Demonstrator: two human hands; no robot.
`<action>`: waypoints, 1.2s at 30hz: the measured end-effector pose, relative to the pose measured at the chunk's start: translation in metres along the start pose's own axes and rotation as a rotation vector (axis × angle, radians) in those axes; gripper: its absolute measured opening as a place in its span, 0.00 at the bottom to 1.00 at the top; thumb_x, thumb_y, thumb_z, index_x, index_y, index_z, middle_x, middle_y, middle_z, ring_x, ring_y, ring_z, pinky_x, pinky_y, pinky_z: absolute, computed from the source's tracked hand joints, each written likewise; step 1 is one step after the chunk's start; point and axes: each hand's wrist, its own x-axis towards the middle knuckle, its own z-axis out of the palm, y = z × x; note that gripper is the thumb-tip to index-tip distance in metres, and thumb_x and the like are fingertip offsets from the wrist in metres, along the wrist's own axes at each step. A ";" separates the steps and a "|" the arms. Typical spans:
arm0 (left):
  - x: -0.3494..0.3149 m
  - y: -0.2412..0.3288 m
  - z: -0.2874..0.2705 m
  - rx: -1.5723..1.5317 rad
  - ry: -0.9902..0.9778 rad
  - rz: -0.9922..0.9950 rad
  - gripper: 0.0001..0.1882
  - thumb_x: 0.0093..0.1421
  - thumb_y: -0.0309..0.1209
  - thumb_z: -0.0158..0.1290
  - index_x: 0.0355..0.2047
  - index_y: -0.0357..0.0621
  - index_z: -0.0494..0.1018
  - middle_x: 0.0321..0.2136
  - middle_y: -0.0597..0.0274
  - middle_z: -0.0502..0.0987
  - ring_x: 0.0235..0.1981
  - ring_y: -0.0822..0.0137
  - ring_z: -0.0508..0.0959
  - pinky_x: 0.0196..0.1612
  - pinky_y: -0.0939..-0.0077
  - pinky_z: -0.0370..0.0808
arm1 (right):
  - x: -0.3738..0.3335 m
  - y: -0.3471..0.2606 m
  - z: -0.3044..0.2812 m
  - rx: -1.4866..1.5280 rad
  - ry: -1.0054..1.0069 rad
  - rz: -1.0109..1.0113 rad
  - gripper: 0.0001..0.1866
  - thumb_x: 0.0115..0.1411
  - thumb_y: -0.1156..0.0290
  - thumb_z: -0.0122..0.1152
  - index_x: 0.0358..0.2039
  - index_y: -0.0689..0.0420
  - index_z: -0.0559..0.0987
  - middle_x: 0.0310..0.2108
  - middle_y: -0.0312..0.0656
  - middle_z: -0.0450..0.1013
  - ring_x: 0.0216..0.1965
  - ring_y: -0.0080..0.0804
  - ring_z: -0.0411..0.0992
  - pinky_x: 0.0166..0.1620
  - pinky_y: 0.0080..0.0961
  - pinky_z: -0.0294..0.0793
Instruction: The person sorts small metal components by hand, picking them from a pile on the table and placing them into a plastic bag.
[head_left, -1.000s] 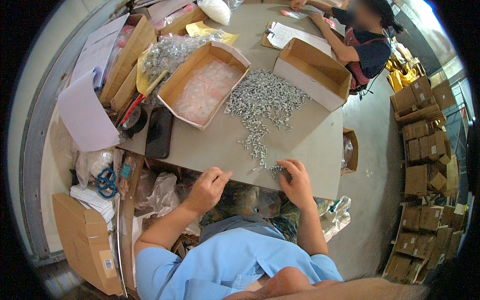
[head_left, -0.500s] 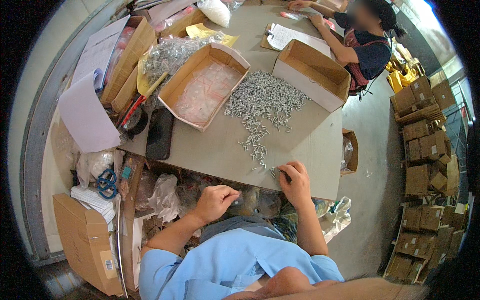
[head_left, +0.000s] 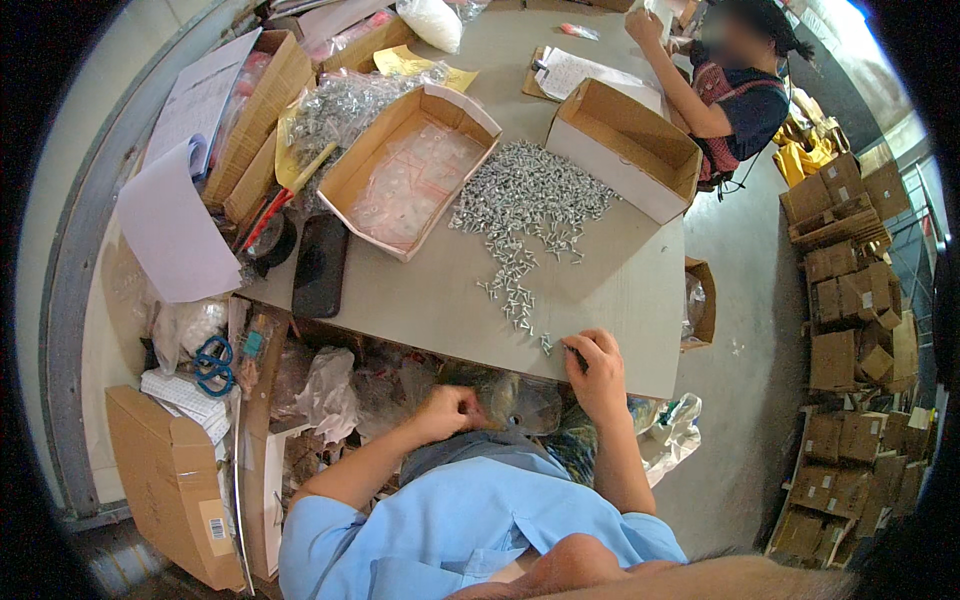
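A heap of small silver screws [head_left: 525, 195] lies on the grey table [head_left: 420, 315], with a thin trail running toward the front edge. Next to the trail's last few screws, at that edge, is my right hand [head_left: 597, 376], its fingers curled together. Whatever is between those fingertips is hidden. My left hand [head_left: 448, 413] is closed in a pinch over my lap, below the table edge; I cannot make out what it holds. Left of the heap, an open cardboard tray [head_left: 362, 232] contains small clear plastic bags [head_left: 420, 185] with red lines.
An open white-sided box [head_left: 620, 165] stands behind the heap, near a clipboard with papers [head_left: 590, 75]. A black phone [head_left: 320, 268] lies front left, near a red-handled tool [head_left: 265, 218] and blue scissors [head_left: 213, 365]. At the far right a co-worker [head_left: 735, 110] lifts something white.
My left hand has dropped toward my lap. My right hand has drawn back slightly from the screws. The co-worker's hands have risen off the table.
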 end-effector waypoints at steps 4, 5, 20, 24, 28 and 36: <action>0.031 -0.043 0.051 0.054 -0.139 0.193 0.18 0.51 0.37 0.61 0.40 0.40 0.75 0.39 0.57 0.79 0.39 0.64 0.76 0.42 0.68 0.72 | -0.005 -0.007 -0.004 0.004 -0.035 0.036 0.11 0.48 0.79 0.60 0.34 0.58 0.79 0.35 0.46 0.71 0.39 0.46 0.70 0.43 0.36 0.71; 0.036 -0.037 0.059 -0.024 -0.148 0.301 0.21 0.51 0.38 0.62 0.42 0.41 0.75 0.39 0.58 0.78 0.40 0.63 0.75 0.44 0.67 0.71 | -0.008 -0.007 -0.005 -0.006 -0.048 0.047 0.11 0.48 0.79 0.60 0.34 0.58 0.79 0.35 0.46 0.71 0.39 0.46 0.70 0.42 0.36 0.71; 0.054 -0.005 0.076 0.017 -0.140 0.245 0.18 0.45 0.37 0.66 0.30 0.40 0.73 0.27 0.56 0.76 0.31 0.62 0.76 0.38 0.66 0.72 | 0.015 -0.025 0.019 -0.099 -0.010 -0.065 0.08 0.51 0.73 0.62 0.34 0.58 0.78 0.32 0.44 0.72 0.33 0.43 0.72 0.36 0.33 0.73; 0.063 -0.034 0.092 -0.094 -0.073 0.348 0.18 0.46 0.37 0.65 0.33 0.40 0.73 0.31 0.54 0.76 0.35 0.61 0.75 0.41 0.65 0.71 | 0.002 -0.029 0.015 -0.098 -0.166 -0.038 0.06 0.51 0.73 0.62 0.30 0.58 0.78 0.32 0.44 0.72 0.33 0.42 0.73 0.35 0.33 0.73; 0.067 -0.047 0.094 -0.126 -0.148 0.282 0.21 0.50 0.36 0.63 0.42 0.41 0.72 0.43 0.53 0.75 0.45 0.58 0.73 0.51 0.62 0.69 | 0.009 -0.046 0.002 0.116 -0.415 0.127 0.06 0.51 0.70 0.62 0.29 0.56 0.77 0.34 0.45 0.72 0.36 0.46 0.72 0.36 0.38 0.72; 0.059 -0.007 0.085 -0.355 -0.121 0.295 0.17 0.50 0.41 0.64 0.30 0.40 0.75 0.24 0.56 0.75 0.27 0.68 0.73 0.33 0.69 0.71 | 0.041 -0.047 0.047 -0.133 0.056 0.030 0.09 0.51 0.67 0.64 0.28 0.56 0.74 0.30 0.45 0.69 0.35 0.47 0.69 0.37 0.38 0.70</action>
